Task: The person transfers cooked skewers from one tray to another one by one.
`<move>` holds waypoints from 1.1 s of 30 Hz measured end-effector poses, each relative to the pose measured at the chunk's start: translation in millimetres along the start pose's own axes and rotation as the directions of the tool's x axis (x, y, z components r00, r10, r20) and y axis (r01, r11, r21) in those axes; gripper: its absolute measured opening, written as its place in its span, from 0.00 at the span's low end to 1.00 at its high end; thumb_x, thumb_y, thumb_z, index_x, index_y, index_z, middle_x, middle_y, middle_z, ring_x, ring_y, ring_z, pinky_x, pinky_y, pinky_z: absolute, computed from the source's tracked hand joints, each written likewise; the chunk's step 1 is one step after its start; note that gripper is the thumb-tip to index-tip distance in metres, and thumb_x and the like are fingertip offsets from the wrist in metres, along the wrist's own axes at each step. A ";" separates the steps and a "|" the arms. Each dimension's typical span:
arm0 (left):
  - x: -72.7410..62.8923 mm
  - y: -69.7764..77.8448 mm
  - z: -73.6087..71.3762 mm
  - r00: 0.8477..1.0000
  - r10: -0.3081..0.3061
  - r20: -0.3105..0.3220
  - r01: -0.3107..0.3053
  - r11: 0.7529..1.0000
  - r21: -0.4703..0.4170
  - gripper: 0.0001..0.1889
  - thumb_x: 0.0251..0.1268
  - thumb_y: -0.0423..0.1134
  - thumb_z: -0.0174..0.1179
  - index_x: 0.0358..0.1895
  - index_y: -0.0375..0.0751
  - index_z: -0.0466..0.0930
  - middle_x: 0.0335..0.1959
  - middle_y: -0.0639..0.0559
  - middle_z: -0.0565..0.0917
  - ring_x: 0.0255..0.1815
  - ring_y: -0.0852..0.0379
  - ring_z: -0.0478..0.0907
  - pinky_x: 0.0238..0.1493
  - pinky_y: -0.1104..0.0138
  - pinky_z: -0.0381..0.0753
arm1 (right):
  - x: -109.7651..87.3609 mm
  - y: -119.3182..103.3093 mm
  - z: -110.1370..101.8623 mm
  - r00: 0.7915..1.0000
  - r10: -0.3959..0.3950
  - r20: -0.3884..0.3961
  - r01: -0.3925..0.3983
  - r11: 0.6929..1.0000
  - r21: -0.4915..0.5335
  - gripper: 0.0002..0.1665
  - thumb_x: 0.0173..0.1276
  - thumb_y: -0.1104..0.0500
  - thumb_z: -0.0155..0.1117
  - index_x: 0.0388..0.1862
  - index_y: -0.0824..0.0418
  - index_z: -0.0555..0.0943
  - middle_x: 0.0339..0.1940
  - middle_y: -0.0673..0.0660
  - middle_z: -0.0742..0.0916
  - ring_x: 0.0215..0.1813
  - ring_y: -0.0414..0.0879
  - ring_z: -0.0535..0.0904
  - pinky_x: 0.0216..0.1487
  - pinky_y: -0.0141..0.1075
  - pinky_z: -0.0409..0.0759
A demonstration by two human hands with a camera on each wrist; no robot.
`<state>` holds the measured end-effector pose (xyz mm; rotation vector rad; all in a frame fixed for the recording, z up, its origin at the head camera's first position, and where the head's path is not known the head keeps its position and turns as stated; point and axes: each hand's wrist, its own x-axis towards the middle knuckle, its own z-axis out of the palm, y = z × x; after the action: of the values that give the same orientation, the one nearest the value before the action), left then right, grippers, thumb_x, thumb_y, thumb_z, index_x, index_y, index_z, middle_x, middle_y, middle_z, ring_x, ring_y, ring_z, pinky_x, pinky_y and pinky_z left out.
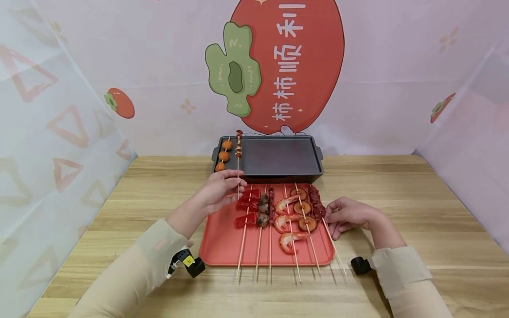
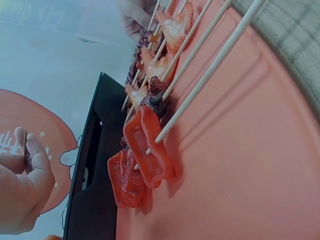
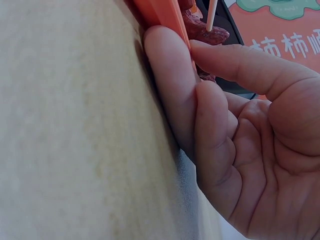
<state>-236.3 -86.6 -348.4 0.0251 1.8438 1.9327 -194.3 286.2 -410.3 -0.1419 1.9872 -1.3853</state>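
Observation:
My left hand (image 1: 220,190) pinches the bare stick of a skewer with small red and pale pieces (image 1: 238,145). That skewer stands over the left part of a dark grill pan (image 1: 278,154); whether it touches the pan I cannot tell. Beside it in the pan lies a skewer of orange balls (image 1: 224,156). With thumb above and fingers beneath, my right hand (image 3: 250,135) grips the right rim of a red tray (image 1: 218,243). Closest to that hand on the tray is a dark red meat skewer (image 1: 317,205).
Other skewers lie side by side on the tray: red pieces (image 1: 246,220), dark grey pieces (image 1: 263,220), thin dark meat (image 1: 271,207), shrimps (image 1: 292,243) and round brown slices (image 1: 307,224). Their sticks reach past its front edge. A printed cloth (image 1: 171,119) stands behind the wooden table (image 1: 159,176).

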 end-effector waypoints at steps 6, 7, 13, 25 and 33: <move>-9.0 2.4 1.4 0.999 0.036 0.019 -0.037 0.999 0.034 0.22 0.80 0.33 0.43 0.72 0.33 0.60 0.36 0.54 0.80 0.33 0.61 0.78 0.35 0.73 0.80 | -0.7 -2.0 0.7 1.000 -0.006 0.002 0.006 1.000 0.000 0.05 0.71 0.65 0.56 0.37 0.68 0.75 0.24 0.56 0.87 0.26 0.43 0.87 0.26 0.26 0.81; -10.6 2.6 1.3 0.999 0.041 0.021 -0.042 0.998 0.036 0.22 0.80 0.33 0.43 0.72 0.33 0.60 0.36 0.54 0.80 0.33 0.61 0.77 0.35 0.73 0.80 | -0.9 -2.3 0.9 1.000 -0.006 0.001 0.006 1.000 0.000 0.05 0.71 0.65 0.56 0.37 0.68 0.75 0.24 0.56 0.87 0.26 0.43 0.87 0.26 0.26 0.81; -20.6 2.7 -0.2 0.998 0.056 0.032 -0.057 0.997 0.048 0.20 0.80 0.32 0.43 0.69 0.32 0.61 0.36 0.53 0.80 0.32 0.61 0.77 0.37 0.72 0.81 | -0.7 -2.7 1.4 1.000 -0.005 -0.002 0.005 1.000 0.000 0.05 0.71 0.65 0.56 0.37 0.68 0.75 0.24 0.56 0.87 0.25 0.43 0.86 0.26 0.26 0.81; -38.8 -10.7 -3.8 0.995 0.060 0.080 -0.068 0.993 0.099 0.16 0.78 0.32 0.47 0.63 0.33 0.65 0.36 0.52 0.81 0.34 0.60 0.79 0.40 0.70 0.84 | 0.2 1.3 0.2 1.000 -0.004 -0.010 0.004 1.000 -0.019 0.05 0.71 0.64 0.56 0.37 0.67 0.75 0.24 0.56 0.88 0.26 0.43 0.87 0.25 0.25 0.80; -47.5 -26.2 -6.9 0.994 0.025 0.108 -0.037 0.993 0.112 0.18 0.78 0.31 0.48 0.66 0.30 0.63 0.37 0.52 0.83 0.35 0.61 0.81 0.39 0.70 0.84 | 1.0 2.1 0.0 1.000 -0.016 -0.015 0.015 0.999 -0.029 0.06 0.71 0.64 0.56 0.37 0.67 0.75 0.24 0.56 0.87 0.25 0.43 0.86 0.26 0.26 0.81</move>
<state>-187.9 -109.4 -359.8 0.1902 1.8905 1.8077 -194.4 286.7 -412.5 -0.1611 2.0234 -1.3714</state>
